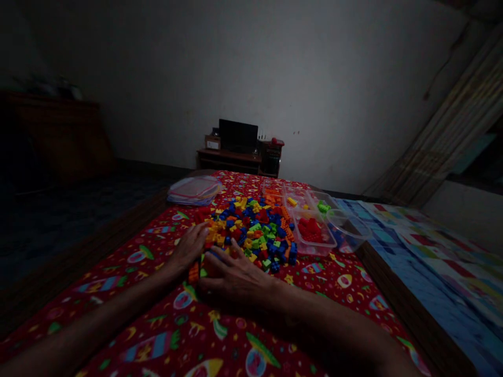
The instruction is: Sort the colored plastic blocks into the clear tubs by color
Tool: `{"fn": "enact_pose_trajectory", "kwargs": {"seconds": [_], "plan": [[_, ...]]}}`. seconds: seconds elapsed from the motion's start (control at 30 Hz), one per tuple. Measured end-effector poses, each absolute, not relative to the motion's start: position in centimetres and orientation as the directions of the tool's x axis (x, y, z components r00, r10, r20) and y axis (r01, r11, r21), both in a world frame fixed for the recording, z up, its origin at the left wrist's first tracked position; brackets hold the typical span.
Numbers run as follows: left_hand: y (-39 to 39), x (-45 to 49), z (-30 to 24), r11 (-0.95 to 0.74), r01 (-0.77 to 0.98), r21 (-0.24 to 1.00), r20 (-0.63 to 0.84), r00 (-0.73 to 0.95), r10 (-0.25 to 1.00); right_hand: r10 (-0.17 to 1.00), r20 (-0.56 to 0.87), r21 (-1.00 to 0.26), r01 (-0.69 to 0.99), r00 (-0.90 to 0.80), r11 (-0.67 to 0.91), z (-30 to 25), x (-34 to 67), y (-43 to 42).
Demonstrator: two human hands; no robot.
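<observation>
A loose pile of small toy building bricks (pixel 261 228), in blue, yellow, green, orange and red, lies on a red patterned cloth (pixel 157 314). My left hand (pixel 190 246) rests at the pile's left edge, fingers stretched forward against orange and yellow bricks. Over the near left part of the pile is my right hand (pixel 233 273), its fingers spread and its palm down on bricks that it partly hides. An orange brick (pixel 194 273) shows between the two hands.
Clear plastic containers stand right of the pile: one holds red bricks (pixel 310 230), another green bricks (pixel 324 206). A round clear tub (pixel 349 230) stands beside them. Stacked clear lids (pixel 194 190) lie at the far left. Wooden edging (pixel 408 309) borders the cloth on the right.
</observation>
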State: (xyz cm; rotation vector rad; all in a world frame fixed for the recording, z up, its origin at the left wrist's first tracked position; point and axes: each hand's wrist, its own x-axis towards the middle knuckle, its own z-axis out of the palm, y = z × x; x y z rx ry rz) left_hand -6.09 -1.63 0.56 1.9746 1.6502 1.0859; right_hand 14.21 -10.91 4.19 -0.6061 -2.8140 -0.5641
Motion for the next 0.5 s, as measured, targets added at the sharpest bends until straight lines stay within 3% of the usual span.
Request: {"fn": "enact_pose_trajectory", "kwargs": {"seconds": [0.2,0.43,0.5], "plan": [[-0.8,-2.8,2.2,-0.292,0.484,0.825,0.346,-0.024,0.938,0.486,0.373,0.271,0.593,-0.791,0.758,3.4,15.0,-8.2],[0.7,2.9,4.1,-0.45,0.454,0.769,0.451,0.113,0.885,0.692,0.477,0.089,0.813,-0.542,0.575,3.9,18.2,-5.2],[1.1,4.9,4.5,-0.47,0.466,0.749,0.457,0.149,0.877,0.676,0.548,0.047,0.825,-0.493,0.563,3.6,20.3,-4.4]]}}
